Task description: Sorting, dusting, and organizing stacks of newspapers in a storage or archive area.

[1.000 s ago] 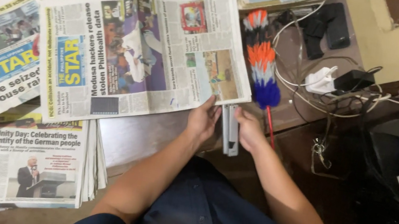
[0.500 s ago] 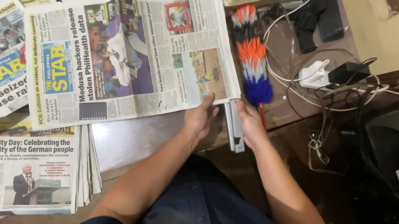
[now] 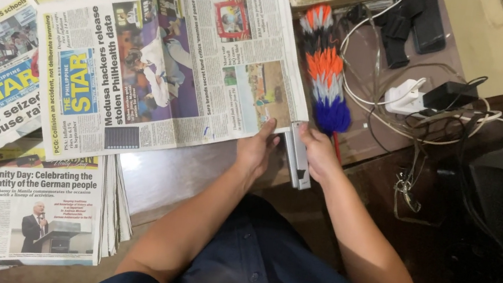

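stapler (image 3: 298, 155): grey, centre of frame, long axis running up-down, sitting right at the newspaper's (image 3: 169, 68) lower right corner
left hand (image 3: 255, 151): just left of it, fingers flat on the paper edge, loosely open
right hand (image 3: 319, 153): just right of it, curled against its side, looks like gripping
duster (image 3: 326, 72): above the right hand

I see my left hand (image 3: 255, 151) pressing the near right corner of an open newspaper (image 3: 169, 68) on the wooden desk (image 3: 178, 177). My right hand (image 3: 319, 153) grips a grey stapler (image 3: 298, 156) just beside that corner, near the desk's front edge. A feather duster (image 3: 326, 72), orange, white and blue, lies just beyond it. Stacked newspapers (image 3: 18, 212) fill the left edge; white chargers and tangled cables (image 3: 419, 101) sit toward the right edge.
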